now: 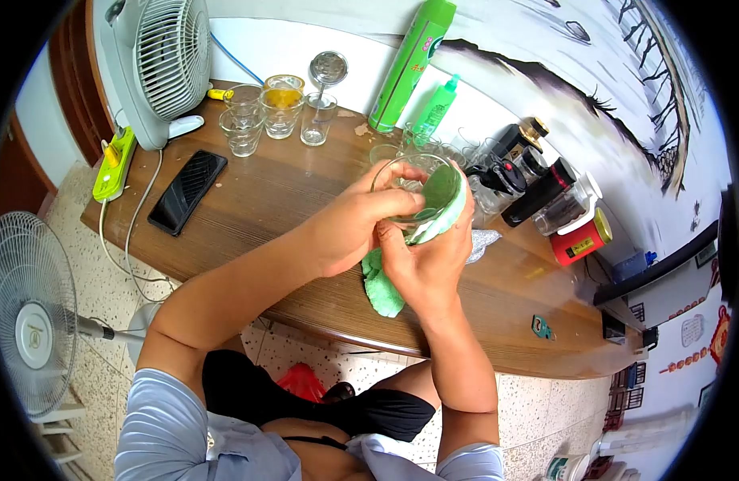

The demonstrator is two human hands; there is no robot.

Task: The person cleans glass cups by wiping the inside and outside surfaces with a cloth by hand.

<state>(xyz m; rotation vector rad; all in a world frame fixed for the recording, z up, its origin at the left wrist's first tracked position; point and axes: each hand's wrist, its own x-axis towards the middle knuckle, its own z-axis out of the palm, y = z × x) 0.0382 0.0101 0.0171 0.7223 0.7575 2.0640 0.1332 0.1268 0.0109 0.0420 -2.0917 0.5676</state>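
Observation:
A clear glass cup (383, 192) is held above the wooden table, tilted with its wide mouth toward me. My left hand (357, 224) is closed around the cup's left side, thumb at the rim. My right hand (434, 268) grips a light green cloth (383, 287) pressed against the cup's right side. Part of the cloth shows green through the glass, and its loose end hangs below my hands. The fingers of my right hand behind the cup are partly hidden. More clear glasses stand on the table just behind my hands, partly covered by them.
At the back left are several glasses (243, 138), a phone (187, 192), a fan (157, 68) and a green power strip (115, 164). A tall green spray can (411, 64) and a green bottle (436, 111) stand against the wall. A red tin (582, 238) is at the right.

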